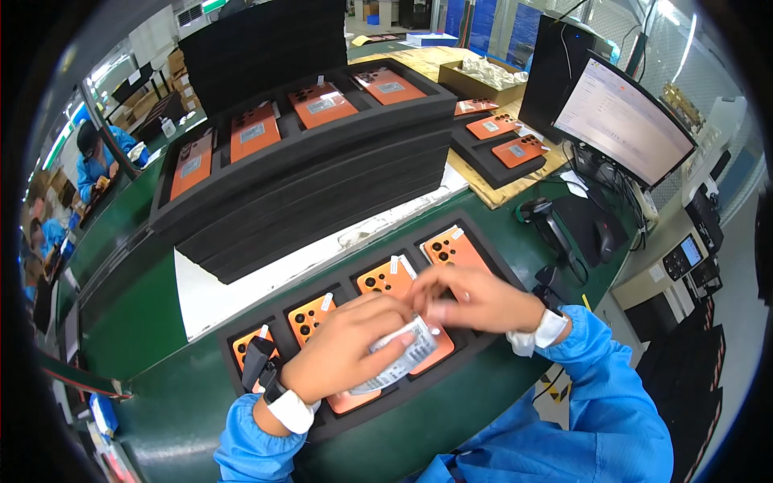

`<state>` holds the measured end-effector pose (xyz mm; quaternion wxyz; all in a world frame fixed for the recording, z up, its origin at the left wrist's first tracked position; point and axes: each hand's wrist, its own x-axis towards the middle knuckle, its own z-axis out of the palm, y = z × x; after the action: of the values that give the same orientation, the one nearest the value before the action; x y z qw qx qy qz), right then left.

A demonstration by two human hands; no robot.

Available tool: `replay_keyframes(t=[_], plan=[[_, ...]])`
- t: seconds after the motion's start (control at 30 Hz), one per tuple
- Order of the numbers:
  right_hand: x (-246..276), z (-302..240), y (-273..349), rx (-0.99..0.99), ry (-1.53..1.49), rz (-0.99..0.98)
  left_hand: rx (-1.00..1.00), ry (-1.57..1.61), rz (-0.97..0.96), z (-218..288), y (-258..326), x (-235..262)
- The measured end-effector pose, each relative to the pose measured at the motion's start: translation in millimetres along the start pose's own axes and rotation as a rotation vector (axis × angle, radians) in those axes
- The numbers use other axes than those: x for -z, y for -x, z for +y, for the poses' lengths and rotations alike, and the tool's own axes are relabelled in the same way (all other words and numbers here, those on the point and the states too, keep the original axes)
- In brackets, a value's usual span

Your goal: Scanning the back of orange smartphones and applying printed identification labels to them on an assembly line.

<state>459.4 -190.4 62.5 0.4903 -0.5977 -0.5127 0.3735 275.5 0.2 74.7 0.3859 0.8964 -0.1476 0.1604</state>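
My left hand [346,350] grips a white sheet of barcode labels [403,362], curved between thumb and fingers. At the sheet's upper corner, my right hand [479,299] has its fingers bent together close to the left fingertips; whatever they pinch is too small to make out. Both hands are above a black foam tray [485,248]. Orange smartphones lie in its slots, camera side up: one at the far left [241,346], a second [306,316], a third [385,278] and one at the right [459,249]. My hands and the sheet partly cover them.
Behind the tray rises a stack of black foam trays [322,181], its top one holding more orange phones [322,105]. To the right are a monitor [624,121], a barcode scanner [551,229], a mouse [605,240] and a printer [684,258]. Co-workers [101,165] sit at far left.
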Motion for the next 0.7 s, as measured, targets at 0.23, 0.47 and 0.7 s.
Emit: replay_keyframes(t=[0.23,0.47,0.7], plan=[[8.9,-2.7,12.0,-0.032,0.351,0.035,0.581,0.055,-0.121,-4.6,6.5,15.0],[-1.7,-26.6,-10.6,0.122,0.571,-0.106,0.475,0.009,-0.112,-1.1,9.2,4.0],[-15.5,-20.9,-29.3,0.162,0.604,-0.111,0.491,0.002,-0.158,1.8,5.8,6.1]])
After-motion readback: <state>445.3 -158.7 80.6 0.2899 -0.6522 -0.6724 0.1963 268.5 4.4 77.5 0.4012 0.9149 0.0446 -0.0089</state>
